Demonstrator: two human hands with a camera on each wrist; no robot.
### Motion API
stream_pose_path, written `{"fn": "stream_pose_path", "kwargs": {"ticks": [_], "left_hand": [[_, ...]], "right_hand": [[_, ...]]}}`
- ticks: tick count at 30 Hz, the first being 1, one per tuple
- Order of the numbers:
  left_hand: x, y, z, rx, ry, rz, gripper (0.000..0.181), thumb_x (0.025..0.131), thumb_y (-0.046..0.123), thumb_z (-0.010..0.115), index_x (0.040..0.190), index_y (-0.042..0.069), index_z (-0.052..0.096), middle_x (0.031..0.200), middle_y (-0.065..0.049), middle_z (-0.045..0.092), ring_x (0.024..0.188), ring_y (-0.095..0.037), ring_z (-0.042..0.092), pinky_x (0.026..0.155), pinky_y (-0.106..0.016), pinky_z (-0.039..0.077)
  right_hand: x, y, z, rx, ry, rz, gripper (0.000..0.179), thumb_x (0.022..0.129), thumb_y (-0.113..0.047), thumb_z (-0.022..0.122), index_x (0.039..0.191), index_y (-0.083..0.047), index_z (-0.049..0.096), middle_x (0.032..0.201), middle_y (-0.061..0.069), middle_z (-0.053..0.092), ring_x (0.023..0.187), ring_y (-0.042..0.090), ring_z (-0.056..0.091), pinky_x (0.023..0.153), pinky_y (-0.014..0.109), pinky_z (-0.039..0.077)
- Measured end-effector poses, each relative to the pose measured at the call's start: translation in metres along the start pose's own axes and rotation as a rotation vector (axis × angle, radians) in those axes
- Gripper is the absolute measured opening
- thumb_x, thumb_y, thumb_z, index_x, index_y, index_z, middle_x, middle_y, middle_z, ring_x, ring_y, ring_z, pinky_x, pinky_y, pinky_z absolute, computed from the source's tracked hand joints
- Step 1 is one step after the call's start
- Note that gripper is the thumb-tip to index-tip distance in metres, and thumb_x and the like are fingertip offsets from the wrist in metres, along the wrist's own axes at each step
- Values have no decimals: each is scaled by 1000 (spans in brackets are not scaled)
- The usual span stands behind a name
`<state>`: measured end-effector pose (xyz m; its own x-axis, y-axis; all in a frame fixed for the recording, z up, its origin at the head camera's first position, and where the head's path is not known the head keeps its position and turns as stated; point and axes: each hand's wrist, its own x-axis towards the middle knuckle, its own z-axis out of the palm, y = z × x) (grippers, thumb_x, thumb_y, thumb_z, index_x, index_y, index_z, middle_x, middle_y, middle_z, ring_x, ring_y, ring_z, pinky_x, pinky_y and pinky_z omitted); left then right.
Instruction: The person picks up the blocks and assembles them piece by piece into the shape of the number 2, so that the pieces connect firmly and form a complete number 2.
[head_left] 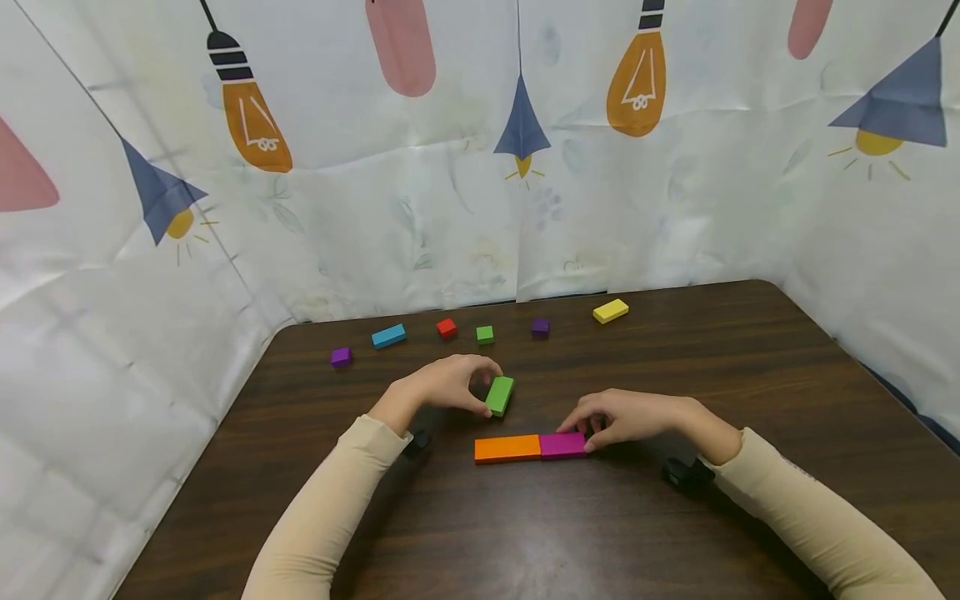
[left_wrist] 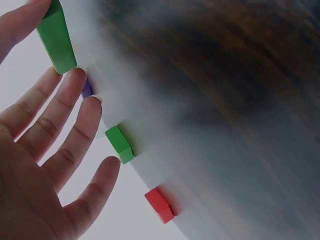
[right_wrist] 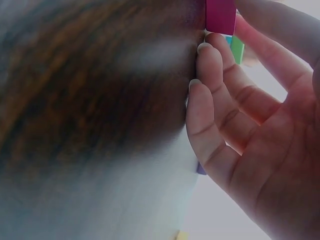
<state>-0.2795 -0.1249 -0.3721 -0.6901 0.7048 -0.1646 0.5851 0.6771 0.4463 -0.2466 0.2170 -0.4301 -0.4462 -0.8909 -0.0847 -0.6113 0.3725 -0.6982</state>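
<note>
My left hand (head_left: 448, 382) pinches a long green block (head_left: 500, 396) by its ends between thumb and fingers, just behind the row at the middle of the table. In the left wrist view, that green block (left_wrist: 57, 40) shows at the fingertips, and the other fingers are spread. An orange block (head_left: 507, 449) and a shorter magenta block (head_left: 563, 446) lie end to end in a line. With thumb and fingertips my right hand (head_left: 630, 414) grips the right end of the magenta block, its remaining fingers resting along the tabletop in the right wrist view.
Along the far side of the dark wooden table (head_left: 465, 533) lie a purple cube (head_left: 341, 357), a blue block (head_left: 388, 336), a red cube (head_left: 447, 328), a small green cube (head_left: 485, 335), a dark purple cube (head_left: 540, 327) and a yellow block (head_left: 611, 312). A patterned curtain (head_left: 465, 208) hangs behind.
</note>
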Motion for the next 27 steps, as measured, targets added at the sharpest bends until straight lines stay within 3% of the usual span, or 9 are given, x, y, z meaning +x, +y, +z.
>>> {"fn": "stream_pose_path", "kwargs": {"ticks": [4, 6, 13, 15, 16, 23, 27], "left_hand": [[-1, 1, 1, 7, 10, 8, 58, 84, 29, 87, 133, 11, 63, 105, 3, 62, 96, -17, 56, 86, -36, 48], [-2, 1, 2, 6, 6, 9, 58, 84, 29, 87, 132, 11, 63, 105, 3, 62, 96, -17, 56, 86, -35, 48], [-5, 1, 8, 18, -39, -2, 56, 84, 31, 87, 131, 13, 63, 105, 5, 62, 96, -15, 55, 86, -34, 48], [-6, 2, 8, 16, -41, 2, 56, 84, 30, 87, 131, 12, 63, 105, 4, 62, 96, -16, 56, 86, -35, 48], [-7, 2, 8, 16, -41, 3, 56, 83, 30, 87, 131, 12, 63, 105, 4, 62, 96, -16, 56, 86, -35, 48], [-9, -1, 9, 8, -48, 13, 57, 84, 28, 87, 133, 11, 63, 107, 5, 62, 98, -15, 56, 87, -36, 49], [-10, -2, 11, 5, -43, 27, 57, 84, 26, 87, 133, 11, 63, 108, 4, 62, 99, -15, 56, 88, -35, 49]], "right_hand": [[2, 34, 6, 2, 1, 11, 39, 99, -42, 68, 137, -35, 65, 105, -12, 60, 85, 6, 57, 71, 25, 51], [2, 34, 6, 2, 0, 22, 39, 99, -42, 68, 137, -37, 65, 105, -12, 60, 85, 6, 57, 71, 25, 51], [-3, -20, -4, -13, -3, -39, 37, 102, -31, 67, 137, -18, 67, 102, -6, 59, 83, 9, 55, 69, 27, 50], [-4, -32, -6, 0, -3, -5, 37, 101, -31, 67, 136, -18, 67, 101, -7, 58, 83, 8, 55, 70, 28, 50], [-4, -31, -5, -19, -1, -20, 37, 102, -30, 66, 137, -18, 67, 101, -6, 58, 83, 8, 54, 70, 27, 49], [-4, -44, -8, 2, 3, 105, 35, 99, -24, 70, 133, -16, 69, 100, -8, 59, 83, 7, 54, 73, 27, 50], [-3, -44, -7, 6, 9, 127, 35, 98, -23, 71, 133, -16, 70, 100, -8, 58, 83, 7, 54, 74, 27, 49]]}}
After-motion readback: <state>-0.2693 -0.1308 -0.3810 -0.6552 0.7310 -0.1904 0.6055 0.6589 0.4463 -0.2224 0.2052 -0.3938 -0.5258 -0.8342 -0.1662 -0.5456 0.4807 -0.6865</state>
